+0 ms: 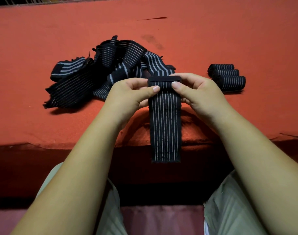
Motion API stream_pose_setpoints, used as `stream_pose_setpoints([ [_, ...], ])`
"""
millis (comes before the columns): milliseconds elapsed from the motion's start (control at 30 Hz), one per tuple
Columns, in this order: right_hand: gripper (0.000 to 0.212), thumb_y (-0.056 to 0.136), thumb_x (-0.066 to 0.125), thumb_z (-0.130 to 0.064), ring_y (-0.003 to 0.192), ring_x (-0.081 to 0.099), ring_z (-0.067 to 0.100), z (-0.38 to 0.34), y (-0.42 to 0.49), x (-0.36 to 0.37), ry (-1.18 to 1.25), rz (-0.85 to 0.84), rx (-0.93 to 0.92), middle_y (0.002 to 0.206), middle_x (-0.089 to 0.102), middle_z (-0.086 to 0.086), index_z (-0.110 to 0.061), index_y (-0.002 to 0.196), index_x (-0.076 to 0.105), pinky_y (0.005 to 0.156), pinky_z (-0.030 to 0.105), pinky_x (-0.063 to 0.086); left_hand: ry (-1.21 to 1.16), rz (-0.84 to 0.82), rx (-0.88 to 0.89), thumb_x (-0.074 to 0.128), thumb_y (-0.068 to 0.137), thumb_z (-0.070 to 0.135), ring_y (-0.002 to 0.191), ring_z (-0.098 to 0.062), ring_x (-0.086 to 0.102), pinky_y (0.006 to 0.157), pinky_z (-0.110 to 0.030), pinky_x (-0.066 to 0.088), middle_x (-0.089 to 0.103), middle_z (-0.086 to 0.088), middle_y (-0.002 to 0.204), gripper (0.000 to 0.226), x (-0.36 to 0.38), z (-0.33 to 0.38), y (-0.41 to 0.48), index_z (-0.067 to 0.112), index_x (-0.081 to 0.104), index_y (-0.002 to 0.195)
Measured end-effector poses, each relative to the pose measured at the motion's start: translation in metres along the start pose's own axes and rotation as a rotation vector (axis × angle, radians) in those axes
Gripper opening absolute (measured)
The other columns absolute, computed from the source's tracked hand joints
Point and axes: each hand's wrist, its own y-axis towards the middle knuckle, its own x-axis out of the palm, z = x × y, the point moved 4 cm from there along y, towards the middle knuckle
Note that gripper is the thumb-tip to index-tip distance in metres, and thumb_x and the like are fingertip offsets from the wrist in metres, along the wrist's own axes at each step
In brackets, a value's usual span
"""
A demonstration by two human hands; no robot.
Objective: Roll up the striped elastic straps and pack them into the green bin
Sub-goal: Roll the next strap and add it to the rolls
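Observation:
A black elastic strap with thin white stripes [165, 126] hangs down in front of the table's near edge. My left hand [127, 94] and my right hand [199, 90] pinch its folded top end from either side, thumbs on the front. Behind my hands a loose pile of the same striped straps [100, 72] lies on the red table [229, 34]. Three rolled straps [227, 77] lie side by side to the right of my right hand. No green bin is in view.
The table's front edge [60, 143] runs across the middle of the view, with dark shadow below it. My knees in light trousers [233, 209] show at the bottom. A wire grid [43, 0] lines the far edge of the table.

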Motion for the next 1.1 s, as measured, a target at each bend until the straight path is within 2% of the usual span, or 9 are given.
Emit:
stream_pose_setpoints([
  [100, 0.031, 0.099, 0.072, -0.015, 0.108, 0.071, 0.027, 0.0017, 0.0011, -0.0011, -0.028, 0.008, -0.011, 0.126, 0.075, 0.018, -0.013, 0.130, 0.074, 0.101, 0.068, 0.054, 0.002, 0.000, -0.003, 0.077, 0.095, 0.002, 0.112, -0.031, 0.078, 0.105, -0.048, 0.060, 0.081, -0.018, 0.113, 0.026, 0.0000, -0.0011, 0.0004, 0.000, 0.076, 0.121],
  [233, 0.035, 0.095, 0.073, -0.021, 0.099, 0.069, 0.029, 0.0017, 0.0025, -0.0027, -0.069, 0.013, -0.025, 0.122, 0.073, 0.023, -0.019, 0.129, 0.074, 0.096, 0.069, 0.056, -0.024, -0.049, 0.006, 0.071, 0.101, 0.005, 0.119, -0.032, 0.075, 0.106, -0.046, 0.059, 0.079, -0.018, 0.121, 0.026, 0.0019, -0.0016, -0.0002, -0.001, 0.074, 0.127],
  [367, 0.033, 0.093, 0.075, -0.023, 0.087, 0.062, 0.030, 0.0009, 0.0035, -0.0014, -0.063, -0.019, -0.021, 0.105, 0.067, 0.031, -0.029, 0.125, 0.075, 0.083, 0.063, 0.058, -0.022, -0.058, 0.006, 0.067, 0.104, 0.005, 0.120, -0.030, 0.075, 0.102, -0.039, 0.061, 0.079, -0.016, 0.123, 0.027, 0.0028, -0.0014, -0.0011, 0.000, 0.074, 0.129],
  [533, 0.032, 0.101, 0.074, -0.015, 0.079, 0.055, 0.024, 0.0010, -0.0005, -0.0008, -0.058, -0.039, 0.019, 0.092, 0.062, 0.010, -0.030, 0.128, 0.074, 0.070, 0.041, 0.049, -0.045, 0.019, 0.002, 0.068, 0.099, -0.007, 0.102, -0.025, 0.079, 0.084, -0.029, 0.063, 0.080, -0.020, 0.115, 0.027, 0.0004, 0.0004, -0.0003, 0.000, 0.074, 0.124],
  [667, 0.029, 0.102, 0.074, -0.023, 0.069, 0.052, 0.017, 0.0031, -0.0022, 0.0035, 0.003, -0.010, 0.082, 0.083, 0.059, 0.001, -0.029, 0.130, 0.074, 0.063, 0.034, 0.046, 0.010, 0.057, 0.045, 0.070, 0.098, -0.006, 0.089, -0.021, 0.077, 0.077, -0.028, 0.063, 0.072, -0.020, 0.100, 0.027, 0.0011, 0.0018, -0.0007, 0.002, 0.073, 0.123],
  [767, 0.025, 0.104, 0.070, -0.023, 0.075, 0.060, 0.017, 0.0013, -0.0025, 0.0031, -0.007, 0.012, 0.078, 0.093, 0.068, 0.001, -0.028, 0.129, 0.074, 0.071, 0.040, 0.053, 0.079, 0.048, 0.065, 0.072, 0.100, 0.001, 0.082, -0.019, 0.074, 0.072, -0.029, 0.063, 0.067, -0.015, 0.092, 0.024, 0.0009, 0.0032, -0.0015, 0.008, 0.073, 0.123],
  [833, 0.027, 0.105, 0.069, -0.018, 0.089, 0.067, 0.024, 0.0001, -0.0022, 0.0014, -0.002, 0.012, 0.065, 0.103, 0.072, 0.007, -0.027, 0.129, 0.073, 0.087, 0.056, 0.059, 0.079, 0.031, 0.047, 0.072, 0.101, 0.005, 0.081, -0.018, 0.075, 0.073, -0.032, 0.063, 0.071, -0.011, 0.091, 0.024, 0.0018, 0.0026, -0.0027, 0.010, 0.073, 0.124],
  [900, 0.030, 0.103, 0.070, -0.013, 0.097, 0.068, 0.031, 0.0007, -0.0013, -0.0002, 0.016, 0.013, 0.056, 0.106, 0.070, 0.015, -0.028, 0.129, 0.074, 0.100, 0.068, 0.053, 0.050, 0.010, 0.035, 0.072, 0.102, 0.008, 0.088, -0.021, 0.078, 0.078, -0.035, 0.065, 0.075, -0.014, 0.102, 0.025, 0.0040, 0.0023, -0.0032, 0.010, 0.073, 0.127],
  [1100, 0.032, 0.100, 0.073, -0.007, 0.096, 0.072, 0.031, 0.0004, -0.0009, -0.0002, 0.056, 0.019, 0.036, 0.101, 0.072, 0.010, -0.027, 0.125, 0.075, 0.101, 0.066, 0.056, 0.001, 0.026, 0.049, 0.071, 0.104, 0.016, 0.091, -0.023, 0.080, 0.080, -0.032, 0.063, 0.076, -0.024, 0.117, 0.021, 0.0053, 0.0043, -0.0038, 0.013, 0.076, 0.124],
])
